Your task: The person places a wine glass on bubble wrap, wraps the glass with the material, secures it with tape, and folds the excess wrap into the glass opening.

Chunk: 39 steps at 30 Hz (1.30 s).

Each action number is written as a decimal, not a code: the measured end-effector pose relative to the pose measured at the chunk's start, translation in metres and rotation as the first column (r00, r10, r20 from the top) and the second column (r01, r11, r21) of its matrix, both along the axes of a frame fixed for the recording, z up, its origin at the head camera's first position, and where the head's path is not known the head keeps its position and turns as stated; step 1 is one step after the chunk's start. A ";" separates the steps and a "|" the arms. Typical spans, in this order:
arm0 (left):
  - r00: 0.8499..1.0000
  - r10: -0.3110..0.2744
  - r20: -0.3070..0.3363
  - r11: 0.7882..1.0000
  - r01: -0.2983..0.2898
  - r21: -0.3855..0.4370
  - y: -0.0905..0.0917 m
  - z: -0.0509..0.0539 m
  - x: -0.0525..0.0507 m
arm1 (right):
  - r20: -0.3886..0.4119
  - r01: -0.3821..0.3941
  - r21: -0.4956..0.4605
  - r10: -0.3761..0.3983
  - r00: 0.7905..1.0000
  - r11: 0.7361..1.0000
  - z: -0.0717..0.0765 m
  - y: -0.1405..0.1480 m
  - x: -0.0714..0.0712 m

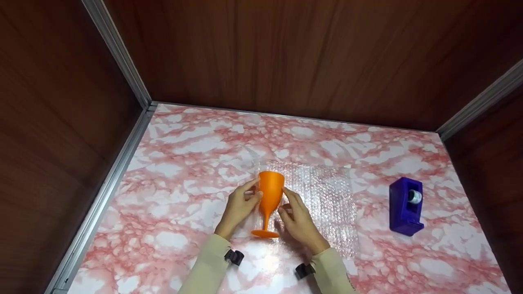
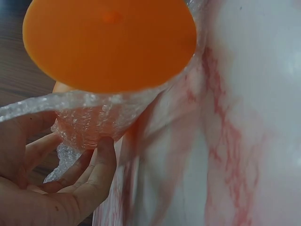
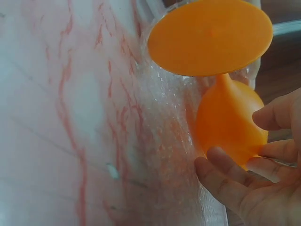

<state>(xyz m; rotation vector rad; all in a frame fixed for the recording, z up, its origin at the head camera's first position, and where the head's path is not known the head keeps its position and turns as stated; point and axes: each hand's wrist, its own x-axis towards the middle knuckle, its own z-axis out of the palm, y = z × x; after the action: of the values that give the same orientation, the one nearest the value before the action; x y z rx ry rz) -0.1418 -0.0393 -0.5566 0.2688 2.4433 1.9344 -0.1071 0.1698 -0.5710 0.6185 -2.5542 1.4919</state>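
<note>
An orange plastic goblet (image 1: 271, 190) lies on its side on a sheet of clear bubble wrap (image 1: 322, 204), its round foot toward me. At the goblet's left, my left hand (image 1: 240, 204) holds the wrap's edge against the cup. The left wrist view shows its curled fingers (image 2: 106, 160) on the outside of the bubble wrap (image 2: 94, 125), below the goblet's foot (image 2: 110, 47). My right hand (image 1: 300, 222) holds the cup from the right. In the right wrist view, its thumb and fingertips (image 3: 207, 172) are around the bare orange bowl (image 3: 230, 120).
To the right stands a purple tape dispenser (image 1: 405, 206) with a small roll in it. The red-and-white marbled tabletop (image 1: 184, 163) is bounded by dark wooden panels (image 1: 286, 61) and metal rails (image 1: 122, 167). Bubble wrap spreads mostly right of the goblet.
</note>
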 end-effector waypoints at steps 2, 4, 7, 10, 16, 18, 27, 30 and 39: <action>1.000 0.001 -0.010 1.000 -0.001 -0.002 0.000 0.000 0.000 | 0.000 0.000 0.010 0.000 1.000 1.000 0.000 0.000 0.000; 1.000 0.002 -0.020 1.000 -0.003 -0.007 0.000 -0.001 0.000 | -0.005 -0.003 0.017 0.003 1.000 1.000 0.000 0.000 0.000; 1.000 0.003 -0.027 1.000 -0.003 -0.002 0.001 -0.001 0.000 | -0.026 -0.012 0.018 0.012 1.000 1.000 -0.001 0.000 -0.001; 0.999 0.002 -0.036 1.000 -0.002 0.006 0.001 -0.001 0.000 | -0.038 -0.010 0.018 0.011 0.999 1.000 -0.001 0.000 -0.002; 1.000 0.001 -0.021 1.000 -0.001 0.002 0.004 -0.002 0.000 | -0.027 0.007 0.030 -0.006 1.000 1.000 -0.001 0.000 -0.001; 1.000 0.010 -0.023 1.000 -0.010 -0.017 0.004 -0.003 0.001 | -0.011 0.010 0.025 -0.010 1.000 1.000 -0.001 0.001 0.000; 1.000 0.009 0.001 1.000 -0.009 -0.008 0.006 -0.003 0.002 | -0.013 0.003 -0.012 -0.003 1.000 1.000 0.000 0.001 -0.001; 1.000 0.009 0.011 1.000 -0.009 -0.003 0.008 -0.002 0.002 | -0.015 0.009 -0.013 -0.009 1.000 1.000 0.001 0.002 -0.001; 1.000 -0.004 0.002 1.000 0.004 -0.005 0.012 -0.002 0.005 | 0.043 0.038 0.006 -0.038 0.998 0.999 -0.001 0.006 0.002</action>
<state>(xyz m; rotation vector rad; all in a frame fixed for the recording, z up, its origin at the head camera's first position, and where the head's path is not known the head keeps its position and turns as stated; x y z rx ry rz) -0.1365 -0.0272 -0.5590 0.2708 2.4444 1.9253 -0.1050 0.1757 -0.5716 0.5412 -2.5879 1.5030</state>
